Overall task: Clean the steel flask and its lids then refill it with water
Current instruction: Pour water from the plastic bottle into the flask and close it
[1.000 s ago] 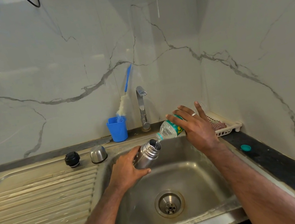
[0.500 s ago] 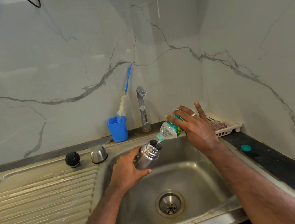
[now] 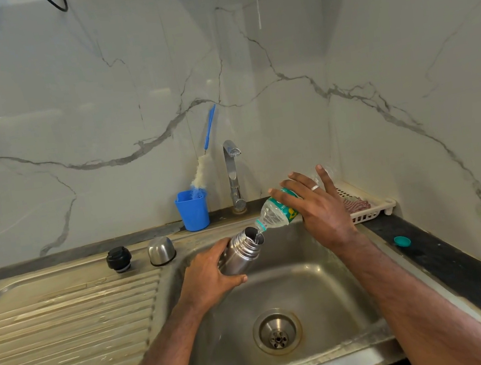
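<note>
Over the sink [image 3: 322, 266], the left hand [image 3: 207, 276] grips the tilted flask [image 3: 240, 255]; the right hand [image 3: 318, 208] grips a bottle [image 3: 277, 212], pouring water into its mouth.

Hands [image 3: 212, 274] hide the flask [image 3: 241, 253] body, perhaps half.

the table [image 3: 447, 258] is a dark stone top with a steel sink [image 3: 331, 265] set into it and a ribbed drainboard [image 3: 61, 325] left of the sink bowl. on the drainboard's back edge, left of the sink, a black stopper lid [image 3: 119, 258] and a steel cup lid [image 3: 161, 250] stand side by side, apart. behind the sink stand a blue cup [image 3: 192, 210] holding a bottle brush [image 3: 203, 162] and a tap [image 3: 234, 177]. right of the sink lie a teal bottle cap [image 3: 402, 241] and a white tray [image 3: 369, 204] with a striped cloth [image 3: 358, 205].
</note>
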Tool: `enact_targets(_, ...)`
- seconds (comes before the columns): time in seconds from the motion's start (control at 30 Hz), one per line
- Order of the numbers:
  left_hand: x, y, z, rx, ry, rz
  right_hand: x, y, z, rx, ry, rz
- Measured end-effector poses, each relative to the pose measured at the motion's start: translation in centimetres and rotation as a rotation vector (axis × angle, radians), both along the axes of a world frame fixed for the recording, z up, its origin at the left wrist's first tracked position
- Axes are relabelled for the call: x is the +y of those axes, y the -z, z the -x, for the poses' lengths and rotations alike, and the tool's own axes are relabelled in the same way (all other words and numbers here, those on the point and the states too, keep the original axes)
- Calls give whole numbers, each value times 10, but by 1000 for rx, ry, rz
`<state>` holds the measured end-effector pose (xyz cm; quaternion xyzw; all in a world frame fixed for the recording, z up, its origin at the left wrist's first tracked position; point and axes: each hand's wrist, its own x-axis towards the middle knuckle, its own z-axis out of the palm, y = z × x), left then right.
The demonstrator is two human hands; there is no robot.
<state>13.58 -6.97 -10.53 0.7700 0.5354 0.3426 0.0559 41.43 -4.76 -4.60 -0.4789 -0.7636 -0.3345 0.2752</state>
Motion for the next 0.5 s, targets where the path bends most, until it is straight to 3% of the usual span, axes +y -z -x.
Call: enact_targets(0.5, -3, -2, -1, -10, 14, 14, 1, 0, 1, -10, 14, 16)
